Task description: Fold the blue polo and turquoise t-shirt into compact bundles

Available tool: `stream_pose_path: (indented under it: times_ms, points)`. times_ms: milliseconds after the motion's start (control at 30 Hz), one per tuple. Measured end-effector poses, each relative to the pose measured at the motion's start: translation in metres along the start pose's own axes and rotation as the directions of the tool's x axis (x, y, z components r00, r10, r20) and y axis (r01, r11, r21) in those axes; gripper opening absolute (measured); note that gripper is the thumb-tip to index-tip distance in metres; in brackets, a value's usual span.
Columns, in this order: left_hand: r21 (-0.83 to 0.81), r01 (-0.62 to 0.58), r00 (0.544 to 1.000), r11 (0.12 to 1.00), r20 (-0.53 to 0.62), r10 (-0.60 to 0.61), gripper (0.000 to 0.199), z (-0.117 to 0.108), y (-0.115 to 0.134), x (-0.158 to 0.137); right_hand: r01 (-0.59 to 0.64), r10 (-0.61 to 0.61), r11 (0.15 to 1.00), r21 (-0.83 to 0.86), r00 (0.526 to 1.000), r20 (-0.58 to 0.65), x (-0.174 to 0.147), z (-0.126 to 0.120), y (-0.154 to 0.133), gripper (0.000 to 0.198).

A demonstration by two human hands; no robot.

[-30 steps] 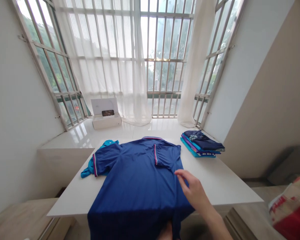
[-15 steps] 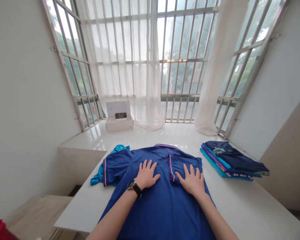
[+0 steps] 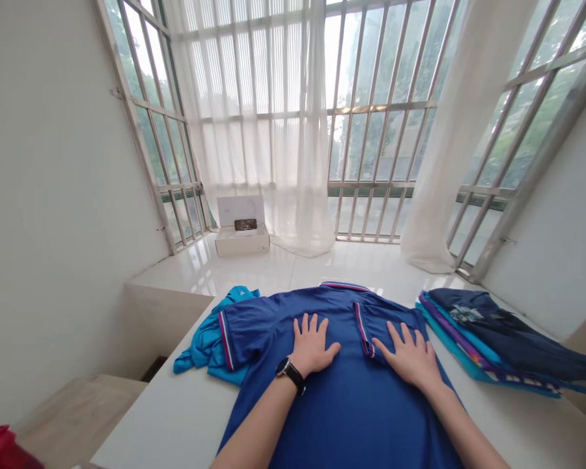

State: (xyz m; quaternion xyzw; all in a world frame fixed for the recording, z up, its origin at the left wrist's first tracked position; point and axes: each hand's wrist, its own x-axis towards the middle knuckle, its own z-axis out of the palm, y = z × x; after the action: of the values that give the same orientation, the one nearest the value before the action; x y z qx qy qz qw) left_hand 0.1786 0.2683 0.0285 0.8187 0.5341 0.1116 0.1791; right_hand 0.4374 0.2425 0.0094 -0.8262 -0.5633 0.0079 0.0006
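Observation:
A dark blue polo shirt (image 3: pixel 351 404) with striped red and white trim lies spread on the white table (image 3: pixel 161 404), collar towards the window. My left hand (image 3: pixel 313 345) rests flat on its upper middle, fingers spread, a black-strapped watch (image 3: pixel 290 374) on the wrist. Over on the right, the shirt's sleeve is folded inward across the body. My right hand (image 3: pixel 410 355) lies on that folded sleeve, also with fingers spread. The other sleeve (image 3: pixel 249 329) sticks out to the left, partly over a crumpled bright blue garment (image 3: pixel 202 345).
A stack of folded clothes (image 3: pixel 508 339) sits to the right of the shirt. On the white ledge at the back, an open white box (image 3: pixel 243 243) holds a dark phone-like device (image 3: pixel 245 225). Sheer curtains hang before barred windows. Something red (image 3: pixel 7 449) shows at the lower left.
My view has shifted, so the scene appears further right, except on the far left. Both hands stay flat on about the same places of the shirt, which looks little changed.

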Motion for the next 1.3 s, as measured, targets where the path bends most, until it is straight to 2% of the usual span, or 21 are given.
stream_pose_path:
  times_ms: [67,167,200,233,333,400,500,633,800,1000,1133,1200,1300]
  points:
    - [-0.083,-0.019,1.0,0.996,-0.008,0.018,0.077,-0.02,-0.007,-0.005,-0.001,0.001,1.0,0.001,1.0,-0.004,-0.001,-0.001,0.0,0.09]
    - [-0.125,-0.059,0.97,0.99,-0.242,0.027,0.057,-0.064,-0.033,-0.027,-0.003,0.003,1.0,0.017,1.0,-0.001,-0.003,-0.002,-0.001,0.09]
    - [-0.13,-0.012,0.953,0.991,-0.302,-0.028,0.047,-0.08,-0.045,-0.038,-0.004,0.004,1.0,0.023,1.0,-0.001,-0.003,-0.002,-0.002,0.09]
    - [-0.126,0.092,0.936,0.988,-0.327,-0.129,0.038,-0.094,-0.058,-0.052,-0.006,0.006,1.0,0.028,1.0,-0.001,-0.003,-0.003,-0.002,0.09]
    - [-0.053,0.416,0.851,0.908,-0.328,-0.409,0.025,-0.12,-0.097,-0.093,-0.012,0.012,0.999,0.039,1.0,0.001,-0.002,-0.003,-0.002,0.09]
    - [0.002,0.515,0.828,0.857,-0.262,-0.496,0.023,-0.121,-0.115,-0.114,-0.011,0.011,0.999,0.045,1.0,0.002,-0.002,-0.003,-0.001,0.09]
    - [0.046,0.551,0.825,0.833,-0.182,-0.535,0.028,-0.11,-0.125,-0.126,-0.009,0.009,0.999,0.046,1.0,-0.002,-0.002,-0.002,-0.001,0.089]
    - [0.094,0.604,0.783,0.792,-0.255,-0.567,0.041,-0.099,-0.119,-0.12,-0.003,0.003,0.999,0.042,1.0,-0.015,-0.002,-0.001,0.0,0.088]
    - [0.105,0.606,0.772,0.788,-0.315,-0.552,0.048,-0.096,-0.115,-0.117,-0.001,0.003,0.999,0.051,1.0,-0.025,-0.002,-0.001,0.001,0.088]
    - [-0.013,0.618,0.745,0.786,-0.309,-0.591,0.053,-0.087,-0.123,-0.115,0.007,-0.005,0.998,0.067,1.0,-0.031,-0.003,-0.002,0.002,0.087]
    - [-0.094,0.593,0.729,0.8,-0.358,-0.583,0.045,-0.082,-0.125,-0.113,0.008,-0.005,0.997,0.074,0.999,-0.036,-0.003,-0.001,0.003,0.088]
    - [-0.153,0.55,0.738,0.821,-0.37,-0.564,0.041,-0.082,-0.126,-0.111,0.011,-0.008,0.997,0.079,0.999,-0.044,-0.002,0.0,0.003,0.087]
    - [-0.269,0.438,0.783,0.858,-0.355,-0.511,0.037,-0.083,-0.126,-0.106,0.013,-0.009,0.997,0.079,0.999,-0.051,-0.002,0.001,0.003,0.086]
